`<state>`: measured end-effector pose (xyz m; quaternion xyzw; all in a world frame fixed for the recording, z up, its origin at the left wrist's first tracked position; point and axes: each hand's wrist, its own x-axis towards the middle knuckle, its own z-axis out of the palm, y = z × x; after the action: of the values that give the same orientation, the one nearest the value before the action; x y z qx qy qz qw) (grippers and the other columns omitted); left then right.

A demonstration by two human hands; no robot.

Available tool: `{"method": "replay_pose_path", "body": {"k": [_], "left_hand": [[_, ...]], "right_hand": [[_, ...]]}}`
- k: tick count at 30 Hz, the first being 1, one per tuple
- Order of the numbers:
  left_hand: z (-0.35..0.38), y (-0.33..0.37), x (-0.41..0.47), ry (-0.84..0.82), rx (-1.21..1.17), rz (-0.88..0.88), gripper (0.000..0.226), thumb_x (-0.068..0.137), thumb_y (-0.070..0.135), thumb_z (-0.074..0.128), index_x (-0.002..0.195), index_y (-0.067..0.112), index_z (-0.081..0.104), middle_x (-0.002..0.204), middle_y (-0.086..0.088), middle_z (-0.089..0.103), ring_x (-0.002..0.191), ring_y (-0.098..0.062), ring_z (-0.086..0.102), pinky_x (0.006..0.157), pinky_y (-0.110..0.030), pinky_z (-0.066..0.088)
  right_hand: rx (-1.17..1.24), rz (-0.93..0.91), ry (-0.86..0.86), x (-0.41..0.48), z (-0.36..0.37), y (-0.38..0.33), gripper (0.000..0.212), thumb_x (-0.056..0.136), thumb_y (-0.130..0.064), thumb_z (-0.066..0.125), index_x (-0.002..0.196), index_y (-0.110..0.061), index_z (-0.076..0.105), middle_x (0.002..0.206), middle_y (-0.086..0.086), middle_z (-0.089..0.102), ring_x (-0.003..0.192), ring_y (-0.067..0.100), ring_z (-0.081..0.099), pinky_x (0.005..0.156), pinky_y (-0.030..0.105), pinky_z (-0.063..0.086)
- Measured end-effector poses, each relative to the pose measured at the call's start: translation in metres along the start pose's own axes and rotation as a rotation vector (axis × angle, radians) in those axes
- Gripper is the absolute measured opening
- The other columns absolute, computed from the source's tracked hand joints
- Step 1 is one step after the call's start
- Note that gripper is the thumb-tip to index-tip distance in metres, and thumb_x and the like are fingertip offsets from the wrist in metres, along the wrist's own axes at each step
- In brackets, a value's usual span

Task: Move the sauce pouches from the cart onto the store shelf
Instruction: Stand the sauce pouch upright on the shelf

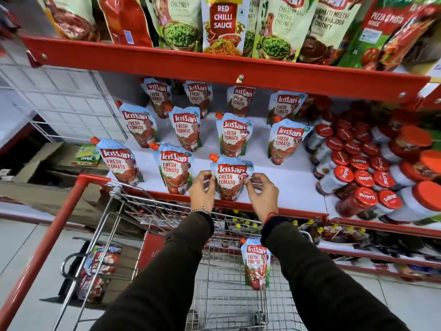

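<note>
We stand a sauce pouch at the front edge of the white shelf, third in the front row. Our left hand pinches its left side seam and our right hand pinches its right seam, fingers closed on the film, the base apparently resting on the shelf. We judge the pouch soft-walled and moderately heavy with liquid: the film is glossy, so likely slippery, and the body will sag if squeezed mid-panel. The side seams or the neck under the orange cap look like the firmest places to hold. It may tip forward, so the base should sit flat before we let go.

One more pouch stands in the wire cart, against its right side. Our forearms cover part of the cart basket, so other pouches there cannot be ruled out. The packs hanging outside the cart's left side are blurred. The jars at right lie skewed by the lens.
</note>
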<state>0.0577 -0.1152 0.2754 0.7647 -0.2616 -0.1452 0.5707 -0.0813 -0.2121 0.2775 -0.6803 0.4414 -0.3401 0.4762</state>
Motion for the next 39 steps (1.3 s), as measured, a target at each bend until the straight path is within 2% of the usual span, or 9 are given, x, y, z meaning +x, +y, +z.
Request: {"method": "replay_pose_path", "body": {"k": [3, 11, 16, 19, 25, 32, 34, 36, 39], "left_hand": [[0.001, -0.001, -0.003, 0.012, 0.001, 0.037, 0.021, 0.097, 0.014, 0.052, 0.115, 0.006, 0.058, 0.112, -0.013, 0.067, 0.097, -0.016, 0.059, 0.067, 0.010, 0.038], [0.006, -0.002, -0.005, 0.024, 0.052, 0.057, 0.022, 0.099, 0.013, 0.047, 0.117, 0.006, 0.058, 0.113, -0.016, 0.067, 0.097, -0.016, 0.057, 0.068, 0.012, 0.035], [0.005, 0.003, -0.007, 0.015, 0.051, 0.037, 0.024, 0.099, 0.013, 0.047, 0.119, 0.007, 0.058, 0.117, -0.014, 0.067, 0.102, -0.017, 0.059, 0.080, -0.007, 0.041], [0.005, 0.007, -0.008, 0.012, 0.030, 0.040, 0.025, 0.098, 0.012, 0.047, 0.120, 0.005, 0.057, 0.120, -0.014, 0.066, 0.104, -0.013, 0.056, 0.084, -0.009, 0.040], [0.006, 0.009, -0.006, -0.007, 0.011, 0.036, 0.028, 0.098, 0.011, 0.048, 0.124, 0.006, 0.054, 0.124, -0.014, 0.065, 0.113, -0.023, 0.059, 0.096, -0.027, 0.045], [0.006, 0.008, -0.008, 0.001, -0.002, 0.028, 0.032, 0.097, 0.011, 0.049, 0.129, 0.007, 0.050, 0.130, -0.013, 0.060, 0.116, -0.020, 0.057, 0.104, -0.039, 0.048], [0.006, 0.007, -0.011, 0.011, -0.001, 0.025, 0.033, 0.097, 0.011, 0.049, 0.130, 0.008, 0.049, 0.131, -0.012, 0.058, 0.119, -0.021, 0.056, 0.104, -0.036, 0.048], [0.005, 0.006, -0.016, 0.049, -0.016, 0.030, 0.032, 0.097, 0.010, 0.048, 0.130, 0.009, 0.050, 0.130, -0.009, 0.057, 0.118, -0.019, 0.055, 0.097, -0.017, 0.047], [0.004, 0.001, -0.036, 0.124, -0.093, 0.047, 0.029, 0.099, 0.016, 0.047, 0.127, 0.019, 0.051, 0.123, 0.002, 0.055, 0.109, 0.004, 0.053, 0.082, 0.002, 0.045]], "right_hand": [[0.036, -0.005, -0.051, 0.002, 0.003, -0.003, 0.017, 0.093, -0.012, 0.063, 0.110, -0.012, 0.063, 0.103, -0.001, 0.068, 0.091, 0.008, 0.064, 0.066, -0.005, 0.043], [0.046, 0.001, -0.103, 0.005, 0.005, -0.001, 0.024, 0.092, -0.013, 0.062, 0.116, -0.014, 0.062, 0.112, 0.000, 0.067, 0.103, 0.012, 0.062, 0.068, -0.006, 0.043], [0.050, 0.011, -0.129, 0.005, 0.005, 0.000, 0.025, 0.091, -0.014, 0.063, 0.115, -0.020, 0.059, 0.109, -0.007, 0.065, 0.102, 0.009, 0.062, 0.074, 0.001, 0.043], [0.062, 0.031, -0.140, 0.006, 0.006, 0.000, 0.028, 0.090, -0.012, 0.064, 0.115, -0.023, 0.058, 0.109, -0.006, 0.065, 0.101, 0.009, 0.062, 0.077, 0.006, 0.045], [0.046, 0.044, -0.142, 0.009, 0.006, 0.000, 0.030, 0.090, -0.015, 0.065, 0.119, -0.021, 0.058, 0.112, -0.005, 0.066, 0.104, 0.009, 0.061, 0.076, 0.003, 0.043], [0.025, 0.058, -0.132, 0.007, 0.001, 0.004, 0.036, 0.088, -0.020, 0.068, 0.123, -0.019, 0.058, 0.124, 0.002, 0.067, 0.111, 0.014, 0.062, 0.089, 0.021, 0.047], [0.024, 0.069, -0.119, 0.005, -0.001, 0.004, 0.037, 0.088, -0.019, 0.068, 0.123, -0.019, 0.058, 0.125, 0.002, 0.066, 0.110, 0.015, 0.060, 0.093, 0.027, 0.048], [0.023, 0.089, -0.093, 0.001, -0.004, 0.006, 0.038, 0.088, -0.018, 0.067, 0.125, -0.019, 0.058, 0.125, 0.000, 0.064, 0.109, 0.014, 0.059, 0.095, 0.030, 0.049], [0.014, 0.105, -0.003, -0.012, -0.012, 0.014, 0.036, 0.086, -0.018, 0.066, 0.121, -0.021, 0.061, 0.119, -0.002, 0.066, 0.102, 0.014, 0.062, 0.088, 0.031, 0.053]]}}
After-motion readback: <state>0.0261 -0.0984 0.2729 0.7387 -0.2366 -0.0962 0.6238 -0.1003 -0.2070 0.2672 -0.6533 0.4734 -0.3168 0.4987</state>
